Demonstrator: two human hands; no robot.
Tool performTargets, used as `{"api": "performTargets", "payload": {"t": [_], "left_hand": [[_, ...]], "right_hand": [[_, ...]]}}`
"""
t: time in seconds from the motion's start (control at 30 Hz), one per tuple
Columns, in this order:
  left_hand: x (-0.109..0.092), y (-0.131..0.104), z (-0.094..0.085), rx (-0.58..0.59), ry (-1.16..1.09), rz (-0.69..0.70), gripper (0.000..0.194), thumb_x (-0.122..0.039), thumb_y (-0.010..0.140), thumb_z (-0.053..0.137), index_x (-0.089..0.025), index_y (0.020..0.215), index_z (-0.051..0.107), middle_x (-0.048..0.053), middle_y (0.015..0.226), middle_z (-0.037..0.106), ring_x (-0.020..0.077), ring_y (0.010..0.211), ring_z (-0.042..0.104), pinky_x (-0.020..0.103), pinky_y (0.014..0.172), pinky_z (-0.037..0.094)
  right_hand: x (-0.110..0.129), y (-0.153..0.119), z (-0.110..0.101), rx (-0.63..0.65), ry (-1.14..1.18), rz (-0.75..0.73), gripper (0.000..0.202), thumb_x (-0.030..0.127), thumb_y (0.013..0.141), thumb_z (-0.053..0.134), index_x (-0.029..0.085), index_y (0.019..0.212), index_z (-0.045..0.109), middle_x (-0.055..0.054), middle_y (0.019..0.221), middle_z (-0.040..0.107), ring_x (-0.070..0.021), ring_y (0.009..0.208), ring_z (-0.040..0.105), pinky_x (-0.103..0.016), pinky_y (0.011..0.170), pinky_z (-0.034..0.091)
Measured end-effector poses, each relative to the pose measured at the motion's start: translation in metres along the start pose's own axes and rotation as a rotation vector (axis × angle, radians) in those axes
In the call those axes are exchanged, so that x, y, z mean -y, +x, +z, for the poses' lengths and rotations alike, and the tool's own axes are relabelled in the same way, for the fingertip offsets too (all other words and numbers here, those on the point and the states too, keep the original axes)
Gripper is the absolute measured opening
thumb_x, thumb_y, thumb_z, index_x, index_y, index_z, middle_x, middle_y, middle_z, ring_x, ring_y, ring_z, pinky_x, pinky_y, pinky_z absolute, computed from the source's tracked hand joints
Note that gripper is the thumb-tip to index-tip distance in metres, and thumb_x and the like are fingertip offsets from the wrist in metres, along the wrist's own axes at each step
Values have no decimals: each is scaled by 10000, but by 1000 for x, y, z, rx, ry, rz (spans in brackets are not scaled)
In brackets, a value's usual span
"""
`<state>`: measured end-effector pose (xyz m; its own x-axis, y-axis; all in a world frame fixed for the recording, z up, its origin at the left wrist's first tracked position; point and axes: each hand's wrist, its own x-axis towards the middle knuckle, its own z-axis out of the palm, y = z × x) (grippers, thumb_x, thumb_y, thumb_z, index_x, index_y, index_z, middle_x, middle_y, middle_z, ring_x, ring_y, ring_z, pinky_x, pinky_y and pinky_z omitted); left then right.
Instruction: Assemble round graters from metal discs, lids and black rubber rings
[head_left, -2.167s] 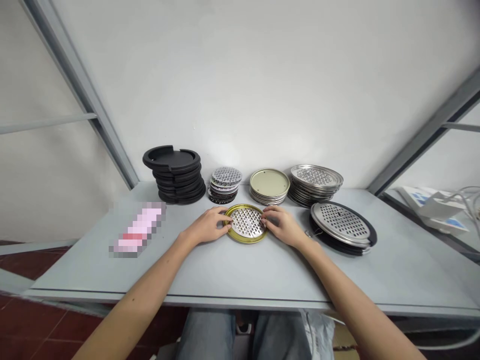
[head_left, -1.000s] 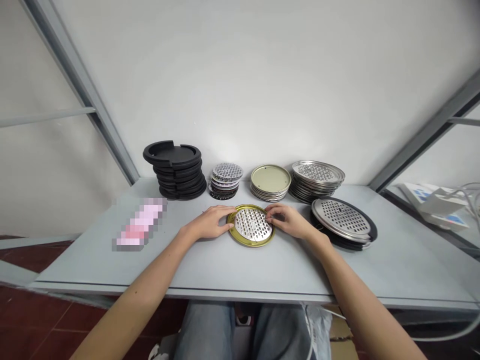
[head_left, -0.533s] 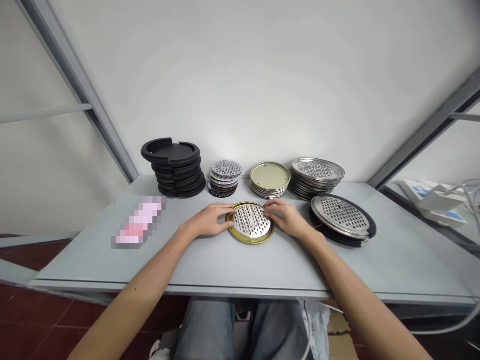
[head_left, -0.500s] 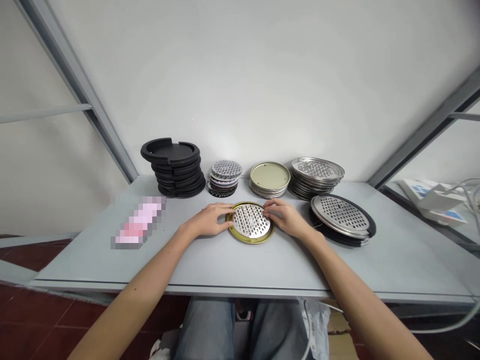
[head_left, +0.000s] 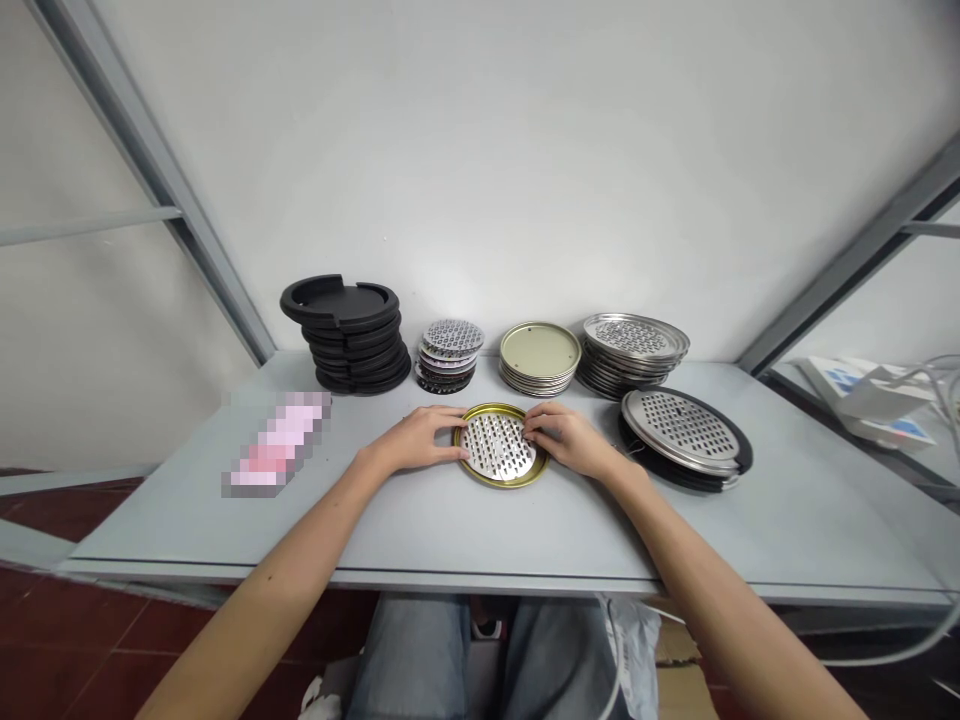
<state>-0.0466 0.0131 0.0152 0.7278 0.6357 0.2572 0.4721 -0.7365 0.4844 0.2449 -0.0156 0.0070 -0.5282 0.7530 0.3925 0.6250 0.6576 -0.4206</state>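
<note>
Head view: a perforated metal disc point(head_left: 496, 449) lies inside a shallow gold-coloured round dish point(head_left: 501, 484) on the grey table point(head_left: 450, 530), between both hands. Disc sits off-centre, nearer the dish's left wall. Left hand point(head_left: 416, 440): thumb spread from the fingers, tips at the left rim. Right hand point(head_left: 570, 440): fingers bunched, thumb close to the forefinger at the disc's right edge; whether they pinch it or only press cannot be told. Behind, left to right: a stack of black round holders point(head_left: 352, 345), a stack of small patterned discs point(head_left: 452, 340), a stack of pale green dishes point(head_left: 540, 352) and a stack of silver perforated trays point(head_left: 636, 338); a black-rimmed pile point(head_left: 684, 432) lies right of the right hand. Risks (judged): uneven fingertip pressure could tip the disc or jam it against the wall; a raised perforation edge could nick a sliding fingertip; a wide right-arm swing could knock the overhanging top of the black-rimmed pile.
</note>
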Motion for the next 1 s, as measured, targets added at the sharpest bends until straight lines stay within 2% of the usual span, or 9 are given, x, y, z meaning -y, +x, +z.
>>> {"api": "performTargets", "payload": {"t": [0.4, 0.73, 1.0], "left_hand": [[2, -1, 1, 8, 17, -15, 528, -487, 782, 671, -225, 1236, 612, 93, 1354, 545, 253, 1233, 519, 389, 1070, 380], [0, 0, 0, 19, 0, -34, 524, -516, 770, 672, -236, 1211, 629, 71, 1361, 540, 248, 1236, 513, 363, 1072, 367], [0, -1, 0, 15, 15, -53, 483, -528, 764, 673, -248, 1157, 663, 64, 1354, 547, 259, 1229, 514, 379, 1066, 370]], "right_hand": [[0, -2, -11, 21, 20, 2, 200, 194, 864, 518, 214, 840, 715, -74, 955, 680, -217, 914, 622, -360, 849, 501], [-1, -1, -5, 40, -8, -37, 193, 171, 878, 510, 208, 852, 698, -72, 963, 688, -211, 936, 610, -359, 862, 495], [1, 0, -6, 49, 15, -13, 185, 163, 872, 516, 206, 823, 689, -64, 907, 688, -200, 893, 600, -354, 842, 487]]}}
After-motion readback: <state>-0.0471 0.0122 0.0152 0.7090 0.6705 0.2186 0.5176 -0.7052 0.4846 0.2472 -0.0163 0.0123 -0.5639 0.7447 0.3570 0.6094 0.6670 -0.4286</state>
